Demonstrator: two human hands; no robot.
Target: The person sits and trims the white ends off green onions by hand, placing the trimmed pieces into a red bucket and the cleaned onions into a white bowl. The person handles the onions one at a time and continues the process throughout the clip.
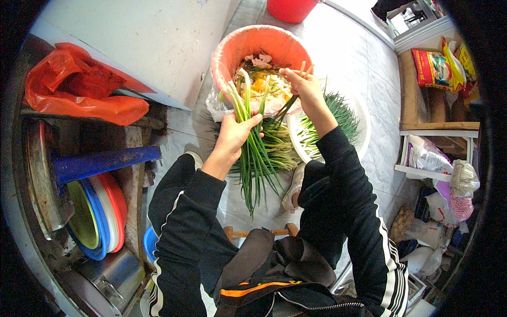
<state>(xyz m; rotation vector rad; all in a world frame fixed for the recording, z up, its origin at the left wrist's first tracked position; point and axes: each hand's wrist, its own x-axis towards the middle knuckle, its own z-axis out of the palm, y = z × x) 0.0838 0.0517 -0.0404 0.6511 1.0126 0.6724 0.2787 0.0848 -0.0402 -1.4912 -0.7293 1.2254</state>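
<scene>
My left hand [234,135] grips a bunch of spring onions [253,158], white ends up, green leaves hanging towards the floor. To the right and a little higher, my right hand [304,88] holds a few thin green stalks [288,107] between thumb and fingers, over the rim of a red bucket [233,43]. That bucket is lined with a clear plastic bag [216,104] and holds vegetable scraps [273,85]. Below my hands, a heap of spring onions [279,146] lies on the floor between my feet. At the right, a white plastic basket [365,136] contains more spring onions [340,115].
Shelves [439,126] with packaged goods line the right side. On the left are a red plastic bag [87,87], stacked coloured basins [115,210] and a metal pot [119,273]. Another red bucket [291,10] stands at the far end. A person's dark-clothed leg [388,7] shows at top right.
</scene>
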